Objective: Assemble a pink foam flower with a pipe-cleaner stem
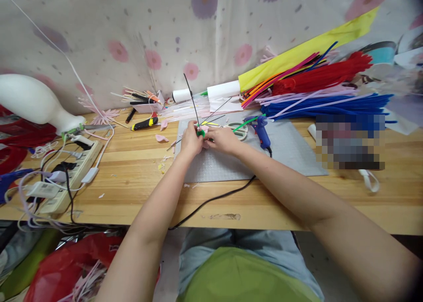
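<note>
Both hands, left hand (191,141) and right hand (220,139), close their grip on a small pink-and-green piece (201,131) over a grey cutting mat (291,154) on the wooden bench (139,161). A blue glue gun (261,130) lies just right of the grip; a floral curtain (198,33) hangs beyond it.

Bench (139,178): pale wood, smooth, grain lines visible, low sheen
Mat (291,154): grey, matt, faint printed grid
Glue gun (261,130): blue plastic, slightly glossy; black cord (214,200) looks rubbery
Pipe cleaners (330,103): fuzzy, matt pile, blue and red
Backdrop (211,33): thin printed cloth, creased, flowers
Power strip (71,178): off-white plastic, dull
Knife (144,124): black and yellow plastic, glossy
Wire (192,100): thin, dark, smooth, held by left hand (191,141)
Small piece (200,132) between the hands: green, fuzzy-looking, right hand (223,139) touching it
White form (36,102): smooth, matt
</note>
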A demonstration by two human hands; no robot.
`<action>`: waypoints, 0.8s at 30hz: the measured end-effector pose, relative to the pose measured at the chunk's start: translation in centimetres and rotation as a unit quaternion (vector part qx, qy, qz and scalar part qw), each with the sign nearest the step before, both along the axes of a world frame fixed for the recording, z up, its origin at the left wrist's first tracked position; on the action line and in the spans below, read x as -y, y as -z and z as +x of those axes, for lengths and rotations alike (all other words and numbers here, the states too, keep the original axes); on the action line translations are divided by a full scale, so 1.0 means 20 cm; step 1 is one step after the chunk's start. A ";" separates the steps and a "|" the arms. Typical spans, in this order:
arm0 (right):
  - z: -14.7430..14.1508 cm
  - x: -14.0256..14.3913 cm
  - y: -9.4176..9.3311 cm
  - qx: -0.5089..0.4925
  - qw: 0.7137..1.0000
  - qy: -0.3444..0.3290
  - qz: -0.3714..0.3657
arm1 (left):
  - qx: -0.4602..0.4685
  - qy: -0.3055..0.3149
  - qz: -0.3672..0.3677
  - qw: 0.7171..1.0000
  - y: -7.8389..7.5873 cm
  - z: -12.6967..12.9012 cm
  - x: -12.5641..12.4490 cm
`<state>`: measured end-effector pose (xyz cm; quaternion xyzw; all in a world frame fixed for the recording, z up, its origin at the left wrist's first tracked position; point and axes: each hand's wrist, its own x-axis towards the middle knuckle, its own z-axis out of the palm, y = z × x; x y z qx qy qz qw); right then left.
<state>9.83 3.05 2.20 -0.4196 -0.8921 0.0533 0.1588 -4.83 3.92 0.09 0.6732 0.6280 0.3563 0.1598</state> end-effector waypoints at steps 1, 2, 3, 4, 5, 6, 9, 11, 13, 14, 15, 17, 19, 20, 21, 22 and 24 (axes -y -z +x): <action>0.00 0.00 0.01 -0.004 1.000 0.001 -0.004 | 0.002 -0.003 0.010 1.000 0.00 0.00 0.00; 0.00 0.01 0.01 -0.010 1.000 0.000 -0.006 | 0.001 -0.008 0.021 1.000 0.00 0.00 0.00; 0.00 0.01 0.02 -0.019 1.000 -0.001 -0.007 | -0.002 -0.017 0.032 0.999 0.00 0.00 0.00; 0.01 0.01 0.02 -0.029 1.000 -0.002 -0.006 | -0.006 -0.028 0.042 0.999 0.00 0.00 0.01; 0.01 0.00 0.02 -0.041 0.999 -0.005 -0.006 | -0.010 -0.040 0.048 0.998 0.00 0.01 0.01; 0.01 0.00 0.03 -0.052 0.999 -0.010 -0.006 | -0.010 -0.052 0.052 0.997 0.00 0.01 0.01; 0.00 -0.02 0.02 -0.071 0.997 -0.027 -0.013 | 0.004 -0.072 0.050 0.996 0.01 0.02 0.03; 0.00 -0.02 0.02 -0.070 0.997 -0.020 -0.016 | 0.015 -0.076 0.045 0.996 0.01 0.02 0.04; -0.01 -0.02 0.02 -0.069 0.997 0.001 -0.017 | 0.020 -0.077 0.041 0.996 0.02 0.02 0.04; -0.01 -0.02 0.02 -0.070 0.997 0.012 -0.017 | 0.021 -0.078 0.042 0.996 0.02 0.02 0.05; -0.02 -0.02 0.03 -0.071 0.997 0.021 -0.017 | 0.022 -0.078 0.043 0.996 0.02 0.02 0.05; -0.02 -0.01 0.03 -0.074 0.997 0.034 -0.016 | 0.021 -0.080 0.045 0.996 0.03 0.03 0.05; -0.02 -0.01 0.04 -0.072 0.996 0.040 -0.018 | 0.021 -0.082 0.047 0.995 0.03 0.03 0.05; -0.02 -0.01 0.04 -0.070 0.997 0.040 -0.020 | 0.020 -0.082 0.047 0.995 0.03 0.03 0.05; -0.02 -0.01 0.04 -0.067 0.997 0.040 -0.021 | 0.021 -0.082 0.048 0.995 0.03 0.03 0.05; -0.02 -0.01 0.04 -0.064 0.997 0.039 -0.020 | 0.021 -0.081 0.048 0.995 0.03 0.03 0.05; -0.02 0.00 0.04 -0.055 0.998 0.032 -0.014 | 0.023 -0.077 0.049 0.996 0.04 0.03 0.05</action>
